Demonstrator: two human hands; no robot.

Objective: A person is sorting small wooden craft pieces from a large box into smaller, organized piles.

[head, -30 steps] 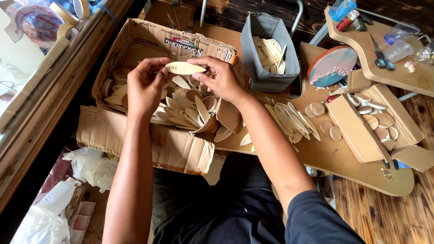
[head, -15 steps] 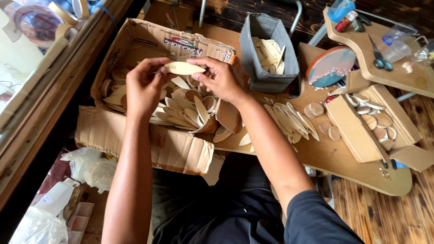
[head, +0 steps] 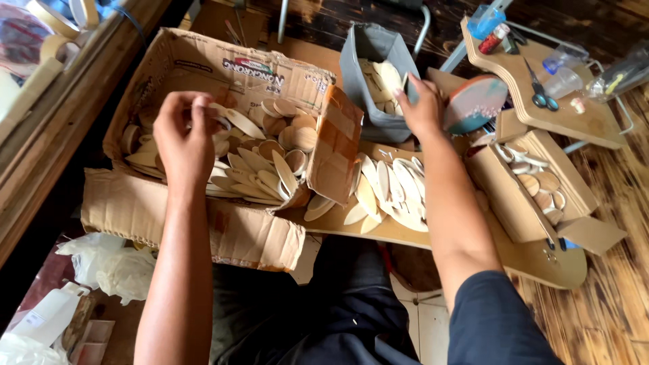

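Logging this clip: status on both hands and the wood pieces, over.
Left hand over the cardboard box, fingers on a wood piece. Right hand at the grey bin rim; its grip unclear. More wood pieces fanned on the board between.

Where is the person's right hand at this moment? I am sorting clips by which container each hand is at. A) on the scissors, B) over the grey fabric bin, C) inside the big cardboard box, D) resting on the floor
B: the right hand is at the rim of the grey fabric bin holding pale wooden pieces, while the left hand is over the cardboard box.
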